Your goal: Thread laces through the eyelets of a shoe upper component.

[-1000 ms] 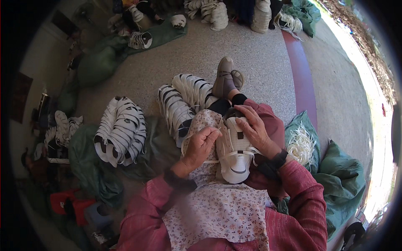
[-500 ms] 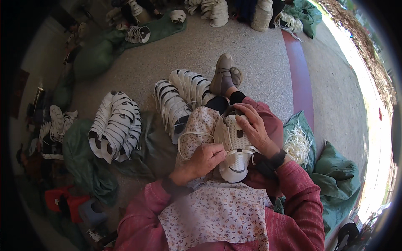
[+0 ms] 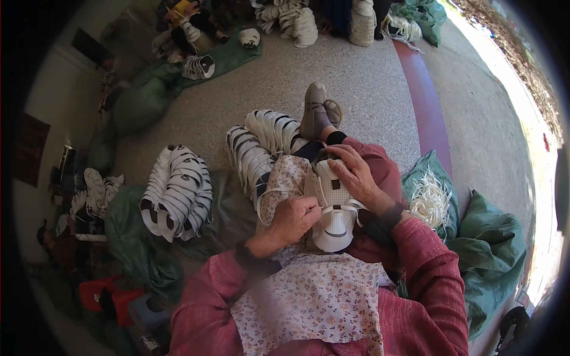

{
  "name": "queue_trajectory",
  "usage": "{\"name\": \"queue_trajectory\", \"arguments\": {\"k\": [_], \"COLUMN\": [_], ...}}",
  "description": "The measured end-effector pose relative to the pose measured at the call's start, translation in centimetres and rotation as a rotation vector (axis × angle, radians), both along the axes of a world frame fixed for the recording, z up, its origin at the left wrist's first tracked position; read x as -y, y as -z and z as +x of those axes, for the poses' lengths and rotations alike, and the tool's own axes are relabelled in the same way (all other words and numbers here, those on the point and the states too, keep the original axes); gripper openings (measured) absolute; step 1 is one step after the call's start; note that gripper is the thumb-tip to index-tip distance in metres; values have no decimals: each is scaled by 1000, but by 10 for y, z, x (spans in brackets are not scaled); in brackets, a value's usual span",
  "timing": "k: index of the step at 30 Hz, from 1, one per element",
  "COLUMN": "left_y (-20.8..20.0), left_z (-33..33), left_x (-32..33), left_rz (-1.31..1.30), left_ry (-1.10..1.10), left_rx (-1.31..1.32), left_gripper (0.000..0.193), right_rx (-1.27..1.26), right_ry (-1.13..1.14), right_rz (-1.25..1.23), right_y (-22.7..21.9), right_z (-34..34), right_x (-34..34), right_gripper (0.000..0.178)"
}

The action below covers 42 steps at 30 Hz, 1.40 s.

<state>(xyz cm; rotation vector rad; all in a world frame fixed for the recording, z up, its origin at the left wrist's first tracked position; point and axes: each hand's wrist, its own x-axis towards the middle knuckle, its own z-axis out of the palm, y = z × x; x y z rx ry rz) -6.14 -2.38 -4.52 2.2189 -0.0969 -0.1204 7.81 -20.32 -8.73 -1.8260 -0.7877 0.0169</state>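
Observation:
A white perforated shoe upper (image 3: pixel 333 235) lies across my lap, toe toward me. A white lace (image 3: pixel 339 209) runs across it through the lower eyelets, and a loop of it arcs over the flowered cloth on my left. My left hand (image 3: pixel 292 219) is closed in a pinch on the lace at the upper's left edge. With bent fingers, my right hand (image 3: pixel 360 179) holds the far part of the upper near its tongue. What lies under its palm is hidden.
Stacks of white shoe uppers (image 3: pixel 177 193) stand on the floor to my left, and more stacked uppers (image 3: pixel 252 151) lie ahead. A bundle of white laces (image 3: pixel 430 200) rests on a green sack (image 3: pixel 487 237) at my right. Red stools (image 3: pixel 98 292) stand at lower left.
The view has shifted slightly, so the surroundings sit a little lower and differently in the picture. Both hands keep nearly the same hold on the lace and upper.

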Motion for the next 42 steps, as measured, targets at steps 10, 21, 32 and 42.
{"name": "queue_trajectory", "arguments": {"k": [10, 21, 32, 42], "left_y": [-4, -42, -18, -14], "left_z": [6, 32, 51, 44], "left_x": [21, -10, -37, -34], "left_rz": [248, 347, 8, -104], "left_ry": [36, 349, 548, 483], "left_rx": [231, 339, 23, 111], "left_gripper": [20, 40, 35, 31], "right_rx": [15, 58, 112, 96], "right_ry": [4, -359, -551, -647], "right_rz": [-2, 107, -203, -237], "right_y": [11, -58, -45, -36], "right_z": [1, -33, -15, -2], "right_x": [2, 21, 11, 4], "right_gripper": [39, 18, 10, 12]}}
